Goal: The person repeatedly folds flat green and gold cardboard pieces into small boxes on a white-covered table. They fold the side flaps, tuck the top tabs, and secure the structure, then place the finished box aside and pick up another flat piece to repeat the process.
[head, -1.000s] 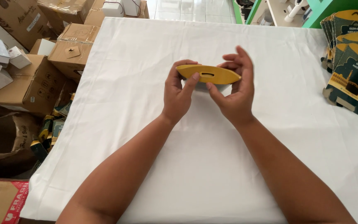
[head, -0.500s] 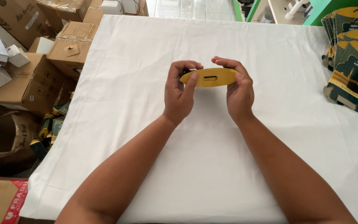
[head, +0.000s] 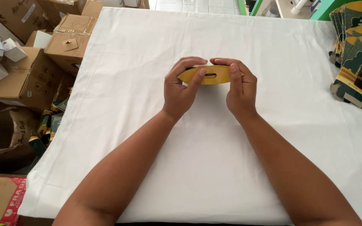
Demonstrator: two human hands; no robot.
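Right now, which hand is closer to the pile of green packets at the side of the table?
Right. The right hand holds the yellow piece by its end facing the green packets; the left hand grips the far end, farther away.

White cloth-covered table (head: pixel 214 175) fills most of the view. Stacked brown cardboard boxes (head: pixel 30 79) on the floor beside it. Pale tiled floor (head: pixel 197 5) beyond the far edge. Green furniture edge (head: pixel 329 8) at the far corner. Even daylight.
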